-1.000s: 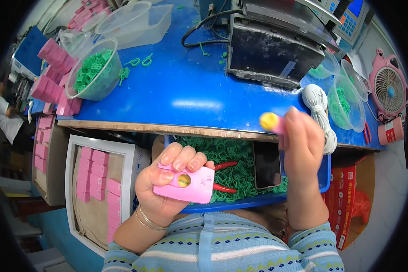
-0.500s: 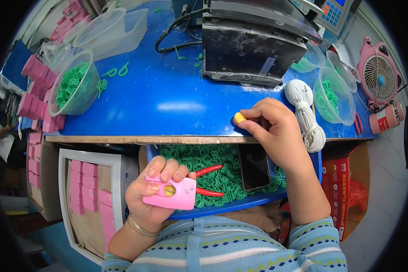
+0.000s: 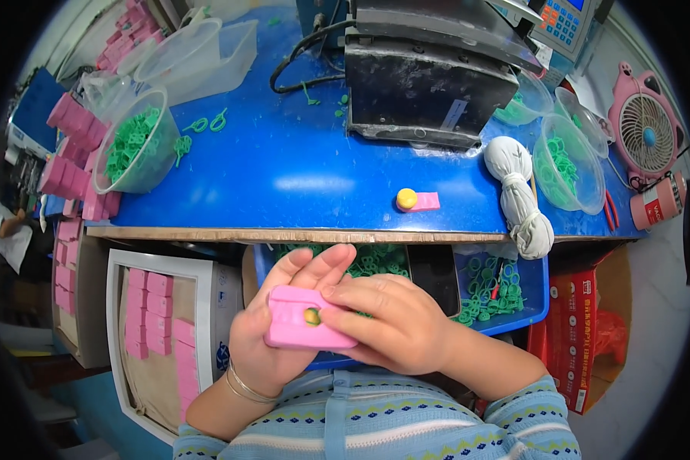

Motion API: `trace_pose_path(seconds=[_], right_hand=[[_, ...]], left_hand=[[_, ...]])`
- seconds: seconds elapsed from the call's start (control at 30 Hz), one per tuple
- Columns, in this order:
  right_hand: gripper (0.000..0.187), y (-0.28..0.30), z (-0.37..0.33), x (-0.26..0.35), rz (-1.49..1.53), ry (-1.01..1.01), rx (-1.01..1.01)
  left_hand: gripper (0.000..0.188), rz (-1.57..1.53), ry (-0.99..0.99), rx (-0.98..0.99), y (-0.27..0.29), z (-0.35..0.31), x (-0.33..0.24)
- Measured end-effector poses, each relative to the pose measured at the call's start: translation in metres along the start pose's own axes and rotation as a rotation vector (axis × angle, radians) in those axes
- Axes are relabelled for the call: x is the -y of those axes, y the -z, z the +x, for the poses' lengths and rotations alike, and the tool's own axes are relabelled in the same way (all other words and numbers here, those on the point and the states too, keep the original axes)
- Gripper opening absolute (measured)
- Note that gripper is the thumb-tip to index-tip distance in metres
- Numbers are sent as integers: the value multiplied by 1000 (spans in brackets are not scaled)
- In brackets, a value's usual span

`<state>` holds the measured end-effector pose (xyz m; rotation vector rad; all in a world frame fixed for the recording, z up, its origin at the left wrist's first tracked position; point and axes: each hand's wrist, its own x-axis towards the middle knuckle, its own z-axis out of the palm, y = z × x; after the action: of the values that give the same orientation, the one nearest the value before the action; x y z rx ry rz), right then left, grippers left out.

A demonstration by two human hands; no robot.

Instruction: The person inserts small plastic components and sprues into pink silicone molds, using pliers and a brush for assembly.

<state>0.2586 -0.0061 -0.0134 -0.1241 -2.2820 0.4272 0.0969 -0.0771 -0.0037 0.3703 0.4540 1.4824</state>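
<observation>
Head view: left hand (image 3: pixel 272 337) grips pink block (image 3: pixel 303 328) from below, above blue tray (image 3: pixel 530 310) of green rings. Right hand (image 3: pixel 395 326) pinches the block's top edge. Clear bowl (image 3: pixel 134 146) on blue surface (image 3: pixel 299 176) holds green rings; small pink piece (image 3: pixel 416 201) with yellow knob lies apart.

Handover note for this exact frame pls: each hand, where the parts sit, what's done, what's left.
Left hand: cradles the pink block in front of the body.
Right hand: fingertips on the block beside its yellow knob.
On the blue table: a small pink piece with yellow cap. Green rings in the blue tray below.
Done: knob sits in the block.
Left: loose piece unused; nothing more can be judged.
</observation>
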Motion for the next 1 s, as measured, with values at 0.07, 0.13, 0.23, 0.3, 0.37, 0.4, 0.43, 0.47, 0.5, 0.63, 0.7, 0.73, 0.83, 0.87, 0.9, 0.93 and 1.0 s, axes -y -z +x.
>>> trace_pose_path(seconds=[0.07, 0.13, 0.23, 0.3, 0.37, 0.4, 0.43, 0.47, 0.5, 0.63, 0.7, 0.73, 0.83, 0.87, 0.9, 0.93, 1.0], right_hand=[[33, 6, -2, 9, 517, -370, -48], [37, 2, -9, 11, 1009, -594, -102], [37, -3, -11, 14, 1576, -893, -216], [20, -15, -16, 11, 1462, -849, -357], [11, -15, -14, 12, 1439, -875, -356], [11, -17, -16, 12, 1528, -932, -325], [11, -18, -18, 12, 1615, -990, -294], [9, -18, -19, 12, 1670, -1108, -291], [9, -20, -20, 12, 1672, -1107, -289], [9, -26, -15, 13, 2078, -1095, -473], [10, -23, -16, 14, 1891, -1103, -481], [16, -18, -18, 14, 1846, -1103, -433], [25, -20, -19, 14, 1511, -928, -266], [33, -17, -13, 16, 1419, -970, -256], [33, -16, -13, 14, 1418, -973, -256], [34, -15, -13, 12, 1414, -1037, -233], [37, -15, -14, 12, 1405, -1116, -291]], left_hand=[[77, 215, -33, 59, -6, -4, -2], [95, 430, -42, 111, -14, -11, 0], [81, 1188, -201, 353, 0, -1, -15], [74, 1251, -337, 278, -1, 1, -11], [62, 1697, -487, 325, -9, 0, -18], [73, 1711, -557, 342, -11, 2, -16], [73, 1710, -554, 340, -12, 3, -9], [81, 1495, -590, 348, -11, 5, -2], [89, 1279, -621, 354, -9, 6, 2], [91, 1356, -464, 224, -2, 3, 7], [77, 1455, -416, 252, -8, 4, 5], [72, 1525, -424, 314, -12, 5, 5], [65, 1600, -397, 405, -11, 6, -1], [68, 1699, -412, 385, -13, 6, -2], [71, 1797, -426, 365, -16, 6, -2], [84, 1836, -465, 264, -19, 4, 2], [91, 1866, -360, 127, -35, -4, -4]])
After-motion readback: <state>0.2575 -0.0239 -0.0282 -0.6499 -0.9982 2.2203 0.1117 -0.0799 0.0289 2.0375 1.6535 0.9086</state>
